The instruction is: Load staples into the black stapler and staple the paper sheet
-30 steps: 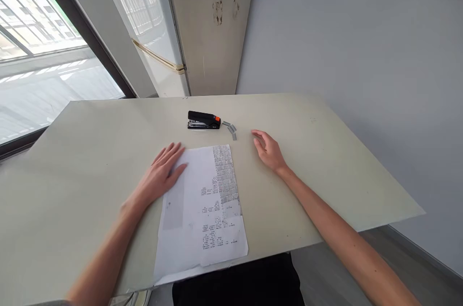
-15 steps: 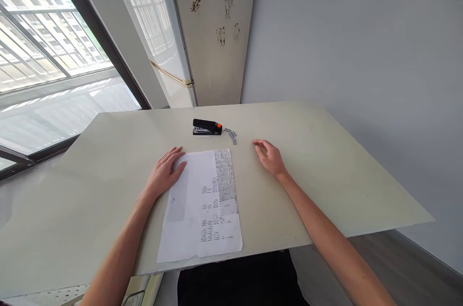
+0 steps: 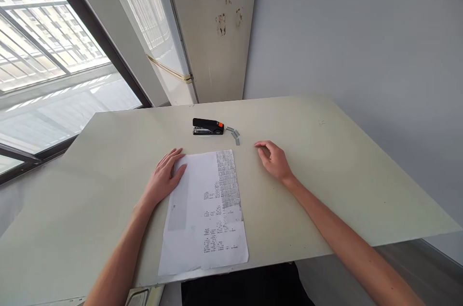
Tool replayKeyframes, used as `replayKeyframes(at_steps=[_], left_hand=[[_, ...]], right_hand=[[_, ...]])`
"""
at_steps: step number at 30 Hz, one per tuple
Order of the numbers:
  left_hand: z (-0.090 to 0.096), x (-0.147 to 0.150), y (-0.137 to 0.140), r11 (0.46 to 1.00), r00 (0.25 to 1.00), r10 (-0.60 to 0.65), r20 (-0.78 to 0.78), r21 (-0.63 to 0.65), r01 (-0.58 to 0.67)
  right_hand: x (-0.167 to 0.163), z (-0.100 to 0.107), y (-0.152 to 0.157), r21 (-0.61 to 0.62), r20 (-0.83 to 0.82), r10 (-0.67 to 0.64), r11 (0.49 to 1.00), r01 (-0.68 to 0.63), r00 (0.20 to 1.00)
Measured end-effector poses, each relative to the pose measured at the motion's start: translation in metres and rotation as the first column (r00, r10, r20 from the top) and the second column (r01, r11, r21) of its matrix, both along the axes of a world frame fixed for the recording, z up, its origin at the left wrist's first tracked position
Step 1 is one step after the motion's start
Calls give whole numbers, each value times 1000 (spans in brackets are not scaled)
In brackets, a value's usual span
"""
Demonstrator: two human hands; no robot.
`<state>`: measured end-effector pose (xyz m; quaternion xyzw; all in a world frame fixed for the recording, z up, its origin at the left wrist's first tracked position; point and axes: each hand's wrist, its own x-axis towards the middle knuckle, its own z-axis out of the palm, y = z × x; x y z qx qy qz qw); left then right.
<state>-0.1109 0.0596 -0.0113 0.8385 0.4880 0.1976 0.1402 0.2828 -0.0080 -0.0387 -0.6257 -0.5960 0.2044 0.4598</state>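
Printed white paper sheets (image 3: 197,238) lie on the table, their near edge close to the table's front edge. Across their upper left corner rests my left hand (image 3: 166,173), flat, with the thumb apart from the fingers. To the right of the paper, my right hand (image 3: 275,161) lies on the tabletop with its fingers loosely bent, the thumb apart, and nothing seen in it. Beyond the paper is a black stapler (image 3: 208,126) with an orange part at its right end. Several short strips of grey staples (image 3: 235,133) lie beside that end.
The pale table (image 3: 325,190) reaches to a grey wall (image 3: 354,46) on the right. A fridge (image 3: 213,55) with stained patches stands behind its far edge. At the left is a large window (image 3: 47,41) with a dark frame.
The whole view has shifted slightly. My right hand's fingers look a little more bent. My left hand, the paper, the stapler and the staples keep their places.
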Motion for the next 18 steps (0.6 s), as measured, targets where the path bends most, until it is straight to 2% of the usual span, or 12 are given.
replayKeyframes(at_steps=[10, 14, 18], left_hand=[[8, 4, 1, 1000, 1000, -17, -18, 10, 17], [23, 21, 12, 987, 999, -38, -28, 154, 42], [46, 54, 38, 933, 993, -103, -60, 340, 117]], right_hand=[[1, -4, 2, 9, 32, 20, 1000, -20, 999], [2, -6, 3, 12, 46, 31, 999, -32, 998], [3, -8, 3, 13, 49, 41, 999, -41, 998]])
